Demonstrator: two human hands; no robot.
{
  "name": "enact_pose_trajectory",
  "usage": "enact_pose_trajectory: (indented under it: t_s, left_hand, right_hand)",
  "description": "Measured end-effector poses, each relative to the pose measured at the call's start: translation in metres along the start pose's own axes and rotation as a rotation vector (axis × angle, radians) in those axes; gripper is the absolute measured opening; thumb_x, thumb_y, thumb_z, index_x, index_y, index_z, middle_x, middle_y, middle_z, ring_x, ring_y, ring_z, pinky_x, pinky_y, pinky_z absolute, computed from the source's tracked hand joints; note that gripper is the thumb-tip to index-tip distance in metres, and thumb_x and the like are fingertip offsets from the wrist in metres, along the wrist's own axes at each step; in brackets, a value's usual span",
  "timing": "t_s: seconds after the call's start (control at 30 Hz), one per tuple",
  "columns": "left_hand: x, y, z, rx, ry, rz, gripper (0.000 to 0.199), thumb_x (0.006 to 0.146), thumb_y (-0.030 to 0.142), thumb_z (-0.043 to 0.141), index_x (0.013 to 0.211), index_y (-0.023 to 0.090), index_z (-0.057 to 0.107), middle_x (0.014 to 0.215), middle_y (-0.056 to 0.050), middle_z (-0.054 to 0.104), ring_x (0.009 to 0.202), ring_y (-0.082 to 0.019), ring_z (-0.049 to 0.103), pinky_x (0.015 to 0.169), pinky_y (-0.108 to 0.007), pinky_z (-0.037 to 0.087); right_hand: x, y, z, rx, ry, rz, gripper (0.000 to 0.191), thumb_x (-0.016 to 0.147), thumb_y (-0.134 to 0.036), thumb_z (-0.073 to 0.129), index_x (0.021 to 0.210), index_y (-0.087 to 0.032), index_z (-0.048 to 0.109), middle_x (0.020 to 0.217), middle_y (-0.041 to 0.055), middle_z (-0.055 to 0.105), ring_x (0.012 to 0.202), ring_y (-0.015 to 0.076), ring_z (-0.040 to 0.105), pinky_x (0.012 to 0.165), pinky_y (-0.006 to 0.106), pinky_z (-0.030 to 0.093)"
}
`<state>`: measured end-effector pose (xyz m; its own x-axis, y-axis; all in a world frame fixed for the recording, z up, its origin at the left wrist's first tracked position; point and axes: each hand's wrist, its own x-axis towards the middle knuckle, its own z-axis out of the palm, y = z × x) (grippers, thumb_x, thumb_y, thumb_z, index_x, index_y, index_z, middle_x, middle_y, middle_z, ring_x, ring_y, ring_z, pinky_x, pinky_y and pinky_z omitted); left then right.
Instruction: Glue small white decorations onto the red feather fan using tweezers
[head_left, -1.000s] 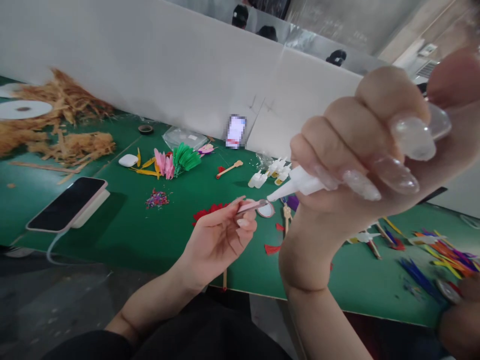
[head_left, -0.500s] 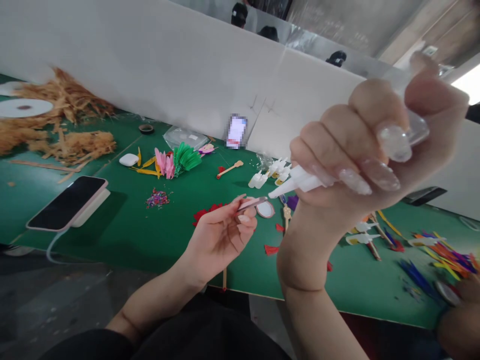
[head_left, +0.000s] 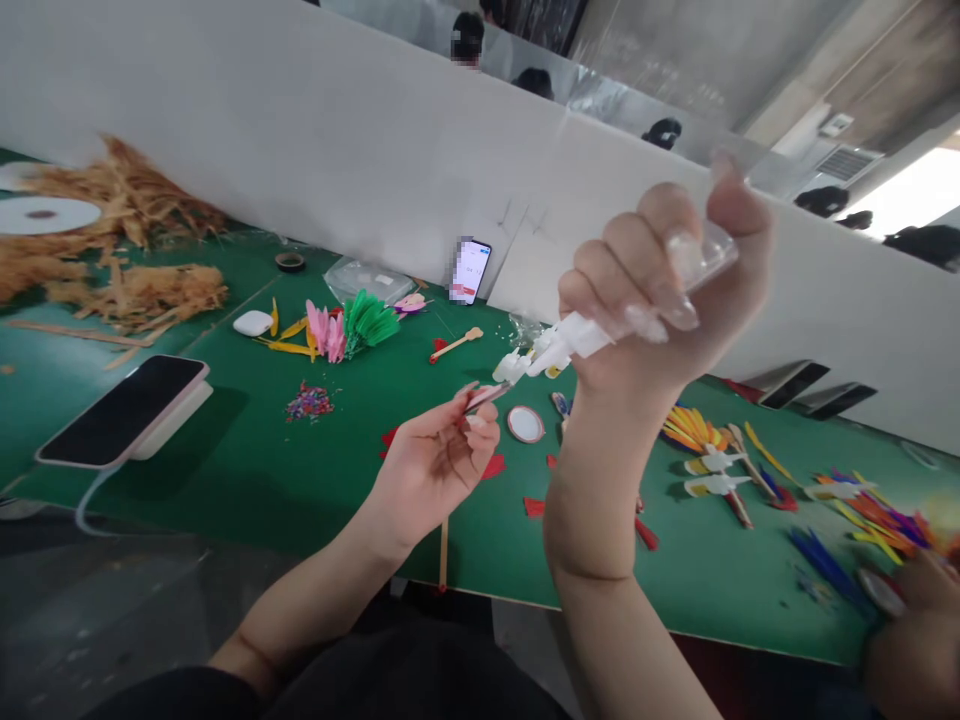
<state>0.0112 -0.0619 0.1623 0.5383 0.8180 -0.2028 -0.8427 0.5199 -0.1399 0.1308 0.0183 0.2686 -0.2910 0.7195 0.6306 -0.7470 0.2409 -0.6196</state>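
The bottle (head_left: 585, 336) is in our right hand (head_left: 651, 285), its white nozzle slanting down in the air just beyond the disc (head_left: 526, 425). The grip there is curled firmly round the bottle. Our left hand (head_left: 435, 470), left of the disc, has its grip pinched on a slim tool (head_left: 484, 398), its tip near the nozzle; we cannot tell whether any liquid is passing between them.

Half a second ago the tool's tip overlapped the disc's far edge in our view. Now both tips have drifted beyond it and leftward, and a small gap shows between them. We judge that the two are kept as a pair, merely less tightly lined up.

The disc lies on the green table (head_left: 337, 490), with red scraps (head_left: 533, 508) on its near side. Beyond it stand more bottles (head_left: 516, 366) and a lit phone (head_left: 471, 275). Left of it are green feathers (head_left: 371, 322), pink feathers (head_left: 327, 332) and loose bits (head_left: 309, 402). Right of it, past our forearm, lie orange feathers (head_left: 691, 428); farther along is a co-worker's hand (head_left: 922, 595), blurred.
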Motion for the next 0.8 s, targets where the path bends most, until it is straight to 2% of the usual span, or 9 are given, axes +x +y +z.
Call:
enact_pose_trajectory:
  t_s: [0.13, 0.23, 0.4, 0.6, 0.73, 0.8]
  left_hand:
    - [0.004, 0.001, -0.003, -0.001, 0.002, 0.016, 0.04, 0.101, 0.012, 0.029, 0.083, 0.003, 0.064, 0.068, -0.01, 0.061, 0.055, -0.011, 0.063, 0.052, -0.017, 0.056]
    - [0.005, 0.0, -0.002, 0.005, 0.0, 0.004, 0.04, 0.1, 0.011, 0.03, 0.081, 0.002, 0.065, 0.067, -0.01, 0.061, 0.055, -0.011, 0.063, 0.052, -0.016, 0.055]
    - [0.005, -0.002, 0.0, 0.003, 0.023, -0.008, 0.044, 0.101, 0.013, 0.029, 0.078, 0.002, 0.065, 0.066, -0.01, 0.061, 0.053, -0.011, 0.063, 0.051, -0.016, 0.055]
    - [0.003, -0.004, 0.003, 0.008, -0.017, -0.01, 0.046, 0.101, 0.013, 0.028, 0.079, 0.0, 0.067, 0.066, -0.011, 0.061, 0.055, -0.011, 0.064, 0.052, -0.017, 0.056]
    - [0.0, -0.006, 0.003, 0.002, -0.049, -0.029, 0.046, 0.101, 0.012, 0.028, 0.079, 0.0, 0.067, 0.066, -0.011, 0.061, 0.055, -0.011, 0.065, 0.052, -0.016, 0.056]
    - [-0.001, -0.007, 0.003, 0.001, -0.068, -0.04, 0.046, 0.101, 0.013, 0.028, 0.08, 0.0, 0.067, 0.067, -0.011, 0.062, 0.056, -0.011, 0.065, 0.053, -0.016, 0.056]
  right_hand:
    - [-0.002, 0.003, 0.0, -0.005, 0.124, 0.017, 0.044, 0.072, -0.041, 0.059, 0.051, -0.023, 0.025, 0.044, -0.0064, 0.037, 0.038, 0.0091, 0.036, 0.026, 0.018, 0.022]
    - [-0.003, 0.006, -0.005, -0.045, 0.091, -0.024, 0.041, 0.078, -0.045, 0.056, 0.05, -0.024, 0.034, 0.043, -0.0065, 0.033, 0.036, 0.0098, 0.03, 0.026, 0.021, 0.024]
    - [-0.002, 0.009, -0.017, -0.091, -0.038, -0.101, 0.046, 0.083, -0.044, 0.056, 0.05, -0.024, 0.031, 0.041, -0.0072, 0.028, 0.031, 0.0101, 0.029, 0.026, 0.023, 0.026]
    - [-0.002, 0.01, -0.015, -0.066, 0.01, -0.133, 0.049, 0.081, -0.05, 0.06, 0.046, -0.024, 0.035, 0.038, -0.0072, 0.03, 0.028, 0.0098, 0.029, 0.024, 0.024, 0.026]
    - [0.0, 0.007, -0.016, 0.006, 0.024, -0.184, 0.051, 0.076, -0.049, 0.065, 0.047, -0.024, 0.031, 0.035, -0.0089, 0.026, 0.023, 0.0079, 0.023, 0.019, 0.022, 0.016]
    - [0.001, 0.004, -0.018, 0.059, 0.019, -0.172, 0.053, 0.073, -0.045, 0.068, 0.045, -0.025, 0.027, 0.033, -0.0086, 0.026, 0.022, 0.0083, 0.023, 0.018, 0.023, 0.015]
